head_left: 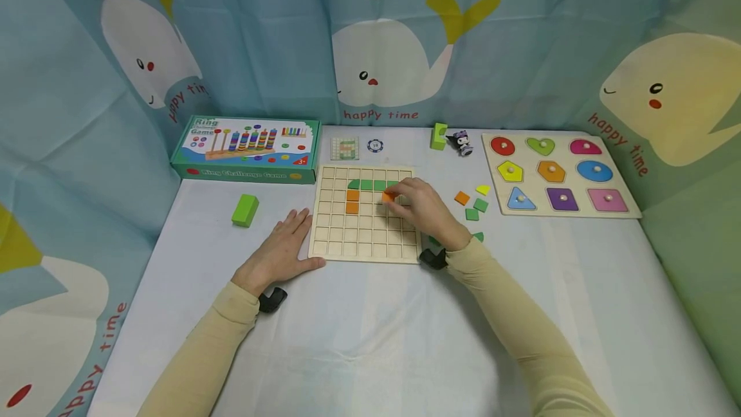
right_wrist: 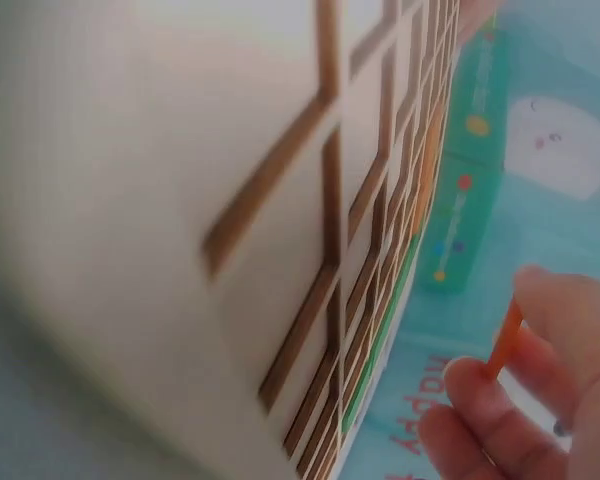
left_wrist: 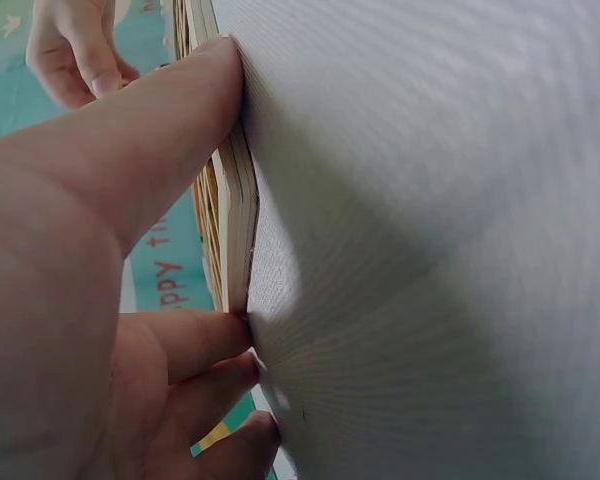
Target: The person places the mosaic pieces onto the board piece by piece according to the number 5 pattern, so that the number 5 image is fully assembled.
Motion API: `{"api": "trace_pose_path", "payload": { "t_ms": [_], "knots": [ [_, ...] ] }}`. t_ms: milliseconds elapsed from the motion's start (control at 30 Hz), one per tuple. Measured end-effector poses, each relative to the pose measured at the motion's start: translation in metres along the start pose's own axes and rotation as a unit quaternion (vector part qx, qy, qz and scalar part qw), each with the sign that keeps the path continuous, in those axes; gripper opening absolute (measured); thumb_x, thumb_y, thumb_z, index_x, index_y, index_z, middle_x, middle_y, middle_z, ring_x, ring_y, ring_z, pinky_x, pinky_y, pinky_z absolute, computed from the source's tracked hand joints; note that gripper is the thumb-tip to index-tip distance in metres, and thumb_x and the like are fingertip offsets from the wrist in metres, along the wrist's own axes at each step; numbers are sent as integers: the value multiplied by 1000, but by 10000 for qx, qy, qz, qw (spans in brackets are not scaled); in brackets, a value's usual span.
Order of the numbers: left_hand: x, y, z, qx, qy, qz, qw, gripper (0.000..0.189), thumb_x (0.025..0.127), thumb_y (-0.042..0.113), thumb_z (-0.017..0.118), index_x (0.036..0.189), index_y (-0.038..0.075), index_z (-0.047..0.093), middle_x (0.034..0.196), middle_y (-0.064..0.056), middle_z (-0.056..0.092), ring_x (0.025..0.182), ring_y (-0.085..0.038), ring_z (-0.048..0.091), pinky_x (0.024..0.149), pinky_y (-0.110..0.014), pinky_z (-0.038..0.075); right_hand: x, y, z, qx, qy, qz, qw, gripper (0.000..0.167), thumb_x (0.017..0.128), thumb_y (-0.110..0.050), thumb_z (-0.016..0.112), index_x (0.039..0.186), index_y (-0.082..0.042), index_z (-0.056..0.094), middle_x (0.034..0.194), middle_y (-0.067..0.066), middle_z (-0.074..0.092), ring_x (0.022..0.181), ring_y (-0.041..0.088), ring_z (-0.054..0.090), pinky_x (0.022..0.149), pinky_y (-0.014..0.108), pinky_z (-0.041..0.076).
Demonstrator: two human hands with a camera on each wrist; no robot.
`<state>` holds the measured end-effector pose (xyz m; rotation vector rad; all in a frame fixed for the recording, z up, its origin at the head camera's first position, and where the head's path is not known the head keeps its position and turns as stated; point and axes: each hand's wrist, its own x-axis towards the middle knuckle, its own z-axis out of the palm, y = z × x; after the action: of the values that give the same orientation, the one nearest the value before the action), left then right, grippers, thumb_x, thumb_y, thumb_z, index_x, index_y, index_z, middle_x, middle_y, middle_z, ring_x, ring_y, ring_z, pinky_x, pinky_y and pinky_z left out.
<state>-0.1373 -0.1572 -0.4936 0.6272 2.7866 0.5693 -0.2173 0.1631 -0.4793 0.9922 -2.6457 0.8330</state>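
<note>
A wooden grid board [head_left: 365, 235] lies flat on the table, with a row of green tiles [head_left: 370, 185] and two orange square tiles [head_left: 352, 201] set in its cells. Over the upper right of the board, my right hand [head_left: 425, 208] pinches another orange square tile [right_wrist: 506, 338] between thumb and fingertips. My left hand [head_left: 282, 250] rests flat beside the board's left edge, fingers straight and spread. In the left wrist view, its thumb and fingers [left_wrist: 195, 345] touch the board's side [left_wrist: 239, 215].
Loose green tiles [head_left: 471, 214], an orange tile [head_left: 462, 198] and a yellow piece [head_left: 483, 190] lie right of the board. Behind stand a game box [head_left: 246, 150], pattern card [head_left: 345, 148], chip [head_left: 375, 145], figurine [head_left: 462, 143] and shape puzzle [head_left: 561, 186]. A green block [head_left: 246, 210] sits left.
</note>
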Motion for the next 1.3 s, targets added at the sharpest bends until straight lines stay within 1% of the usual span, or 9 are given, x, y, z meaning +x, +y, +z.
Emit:
{"api": "trace_pose_path", "payload": {
  "t_ms": [100,233,367,533,800,1033,1300],
  "knots": [
    [0,0,0,3,-33,-28,10000,99,87,53,68,151,-7,23,159,-20,15,146,-36,9,114,-53,14,3,-5,4,-71,-89,7,9999,25,91,-18,72,109,0,71,98,9,67,92,24,60,81,39,50],
    [0,1,0,-8,-46,-36,10000,99,87,53,68,151,-8,22,159,-21,15,146,-37,9,114,-53,14,7,-11,8,-122,-277,180,9994,27,90,-18,73,110,0,71,98,9,68,94,24,60,81,38,51],
    [0,1,0,3,-59,-36,10000,99,87,53,68,151,-7,22,159,-21,15,146,-37,9,114,-53,15,13,-17,12,-225,-525,329,9978,26,89,-20,74,106,-1,72,97,8,69,92,23,61,80,37,51],
    [0,1,0,22,-34,-26,10000,99,87,53,68,151,-7,23,159,-21,16,146,-37,9,114,-54,15,20,-23,17,-510,-797,300,9951,26,89,-27,74,101,-3,74,95,6,67,89,21,61,81,36,50],
    [0,1,0,39,-28,-4,10000,99,87,53,68,151,-8,23,159,-21,16,145,-37,10,114,-54,15,27,-29,23,-756,-908,101,9929,22,89,-23,75,98,-3,75,91,7,68,87,22,61,78,35,50],
    [0,0,0,25,-16,38,10000,98,87,53,67,151,-8,23,159,-22,16,145,-37,10,114,-54,16,30,-31,28,-968,-1110,251,9888,21,88,-23,75,97,-4,76,91,5,67,87,22,60,77,34,50],
    [0,0,0,42,-24,40,10000,99,88,54,67,151,-8,23,158,-22,16,145,-38,10,114,-54,16,32,-33,31,-1125,-1082,335,9872,22,86,-25,78,98,-6,77,90,5,65,85,22,58,73,35,49]
  ]
}}
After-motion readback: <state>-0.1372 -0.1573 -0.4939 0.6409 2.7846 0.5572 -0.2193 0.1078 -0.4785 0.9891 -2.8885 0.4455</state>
